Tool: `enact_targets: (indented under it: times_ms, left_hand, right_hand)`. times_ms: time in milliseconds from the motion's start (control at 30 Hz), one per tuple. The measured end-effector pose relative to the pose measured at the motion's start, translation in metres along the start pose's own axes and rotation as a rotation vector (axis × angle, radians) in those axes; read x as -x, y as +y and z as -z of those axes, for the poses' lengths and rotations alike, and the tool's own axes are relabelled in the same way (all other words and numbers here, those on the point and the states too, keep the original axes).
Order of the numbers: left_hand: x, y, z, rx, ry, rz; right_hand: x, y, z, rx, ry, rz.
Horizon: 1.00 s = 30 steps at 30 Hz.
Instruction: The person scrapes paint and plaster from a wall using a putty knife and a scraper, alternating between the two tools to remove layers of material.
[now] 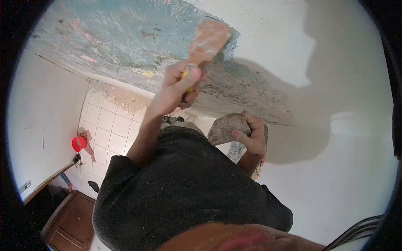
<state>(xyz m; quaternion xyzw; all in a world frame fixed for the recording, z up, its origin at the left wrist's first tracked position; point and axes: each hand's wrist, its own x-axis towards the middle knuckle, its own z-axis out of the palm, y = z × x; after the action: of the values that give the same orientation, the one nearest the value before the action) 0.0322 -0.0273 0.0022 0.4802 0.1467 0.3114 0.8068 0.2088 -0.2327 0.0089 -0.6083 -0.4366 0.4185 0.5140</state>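
Note:
My left hand (184, 81) is closed around the yellow handle of a putty knife (209, 39). Its wide blade, smeared with pale brown and white, points up and lies over the wall (138, 25), at the border between blue-grey patchy paint and a white coat. Whether the blade touches the wall cannot be told. Lower right, my right hand (254, 136) grips a flat grey-brown piece (228, 127) with a rounded edge, thumb on its face and fingers behind. Its exact kind does not show.
Pale crumbs (121, 98) lie along the wall's foot on the white tiled floor (106, 125). A red round container (79, 144) stands at left beside a crumpled cloth (88, 144). A brown door (71, 221) is at lower left. Dark cables (360, 232) run at lower right.

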Motion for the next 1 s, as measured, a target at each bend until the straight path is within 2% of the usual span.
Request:
enact_targets:
  times_ms: [100,233,267,400,500,600,633,667,700,800,1000]
  left_hand:
    - [0.000,0.010,0.032,0.056,0.090,-0.086]
    - [0.002,0.019,0.011,0.062,0.131,-0.031]
    - [0.002,0.016,0.018,0.006,0.086,-0.038]
    - [0.006,0.019,0.044,0.046,0.113,-0.053]
    - [0.001,0.031,0.054,-0.001,0.093,-0.074]
    - [0.001,0.033,0.051,-0.031,0.099,-0.071]
    - [0.000,0.033,0.054,-0.027,0.105,-0.073]
    - [0.002,0.037,0.062,0.104,0.126,-0.075]
    - [0.002,0.041,0.065,0.087,0.144,-0.121]
    - [0.004,0.043,0.052,0.038,0.145,-0.069]
    - [0.004,0.047,0.057,-0.077,0.149,-0.116]
  right_hand:
    - [-0.005,-0.003,-0.005,0.034,0.000,0.026]
    - [-0.014,0.000,-0.013,-0.045,-0.023,0.012]
    - [-0.017,-0.006,-0.015,-0.042,-0.039,0.001]
    - [-0.024,0.000,-0.013,0.062,-0.092,0.000]
    - [-0.028,-0.002,-0.015,0.027,-0.122,0.002]
    - [-0.029,-0.006,-0.021,0.046,-0.089,-0.044]
    - [-0.029,-0.007,-0.020,0.057,-0.087,-0.027]
    - [-0.028,-0.006,-0.019,0.065,-0.081,-0.008]
    - [-0.028,-0.005,-0.019,0.067,-0.073,0.009]
    - [-0.032,-0.008,-0.023,0.046,-0.088,-0.004]
    - [-0.033,-0.007,-0.016,0.126,-0.122,0.043]
